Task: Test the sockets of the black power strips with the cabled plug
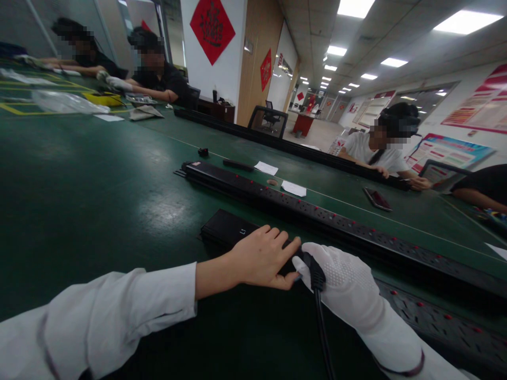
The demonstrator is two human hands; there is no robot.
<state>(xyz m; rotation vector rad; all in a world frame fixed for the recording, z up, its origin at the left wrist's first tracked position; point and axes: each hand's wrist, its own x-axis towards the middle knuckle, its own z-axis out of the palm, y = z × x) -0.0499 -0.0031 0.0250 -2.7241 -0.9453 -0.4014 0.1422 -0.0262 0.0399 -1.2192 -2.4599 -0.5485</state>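
Note:
A long black power strip (222,227) lies on the table in front of me, running off to the right under both hands. My bare left hand (265,257) is wrapped over it from above, fingers on the far side and thumb on the near side. My right hand (343,279), in a white dotted glove, grips a black power plug (316,270) against the strip, just right of my left fingertips. Whether the plug sits in a socket is hidden by the glove. Its black cord (325,338) hangs down toward me. Red-marked sockets (447,316) show beyond my right wrist.
A second long power strip (332,216) lies parallel behind, with another long black strip (253,133) at the table's far edge. Paper slips (293,188), a table hole (272,182) and a phone (378,199) lie between. Co-workers sit at far left and right.

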